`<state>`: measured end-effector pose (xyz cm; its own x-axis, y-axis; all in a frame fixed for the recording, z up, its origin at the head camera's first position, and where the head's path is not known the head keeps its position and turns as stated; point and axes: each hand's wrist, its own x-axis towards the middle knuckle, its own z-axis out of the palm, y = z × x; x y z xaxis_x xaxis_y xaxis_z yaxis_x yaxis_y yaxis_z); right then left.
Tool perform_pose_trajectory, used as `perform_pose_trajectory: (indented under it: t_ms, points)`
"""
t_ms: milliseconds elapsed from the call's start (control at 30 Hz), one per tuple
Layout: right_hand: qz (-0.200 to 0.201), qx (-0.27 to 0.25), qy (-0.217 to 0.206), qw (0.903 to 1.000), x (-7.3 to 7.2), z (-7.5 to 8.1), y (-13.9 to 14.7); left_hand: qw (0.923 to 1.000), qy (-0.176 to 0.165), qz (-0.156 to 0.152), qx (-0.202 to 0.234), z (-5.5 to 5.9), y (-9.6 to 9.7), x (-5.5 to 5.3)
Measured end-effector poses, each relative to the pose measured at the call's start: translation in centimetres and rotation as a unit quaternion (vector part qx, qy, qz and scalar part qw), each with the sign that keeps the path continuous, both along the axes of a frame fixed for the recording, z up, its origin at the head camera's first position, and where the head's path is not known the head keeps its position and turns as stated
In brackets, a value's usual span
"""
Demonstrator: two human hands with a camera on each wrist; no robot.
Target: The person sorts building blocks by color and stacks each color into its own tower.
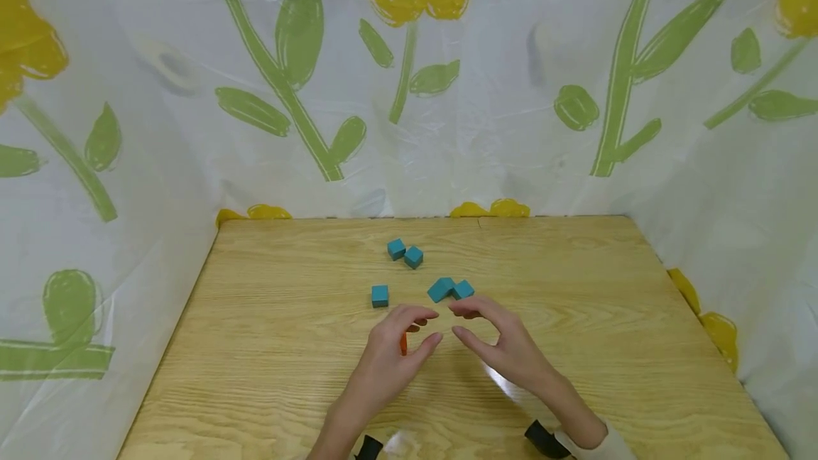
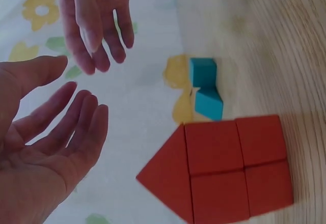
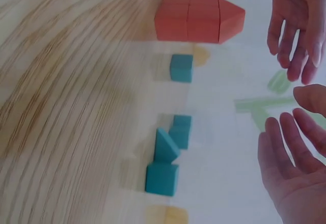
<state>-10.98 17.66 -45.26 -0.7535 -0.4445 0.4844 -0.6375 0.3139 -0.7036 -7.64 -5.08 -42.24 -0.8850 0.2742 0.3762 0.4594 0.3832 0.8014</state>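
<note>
My left hand (image 1: 393, 353) and right hand (image 1: 511, 346) are raised over the table, fingertips facing each other across a small gap. Both have loosely curved fingers and hold nothing. Red cubes (image 2: 214, 147) stand stacked two by two, topped by a red triangular block (image 2: 163, 175). In the head view the left hand hides this stack except for a red sliver (image 1: 403, 343). Beyond the hands lie a lone teal cube (image 1: 380, 296), a pair of teal cubes (image 1: 405, 253), and a teal triangular block (image 3: 165, 147) beside another teal cube (image 3: 162, 178).
The wood-grain table (image 1: 287, 346) bears the blocks. White cloth (image 1: 479, 126) printed with yellow flowers and green leaves walls it at the back and both sides. Dark bands (image 1: 546, 439) sit near both wrists.
</note>
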Motion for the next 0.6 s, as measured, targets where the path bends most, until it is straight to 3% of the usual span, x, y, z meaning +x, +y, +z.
perform_pose_trajectory:
  t_ms: [233,600]
  points:
    - [-0.031,0.019,0.013,0.9992,-0.6,-0.5,1.3,0.9997,-0.014,-0.009,0.020,-0.8,1.7,-0.6]
    - [-0.052,0.039,0.026,0.9975,-2.3,-1.2,2.7,1.0000,-0.001,-0.006,-0.001,-2.0,4.4,-1.6]
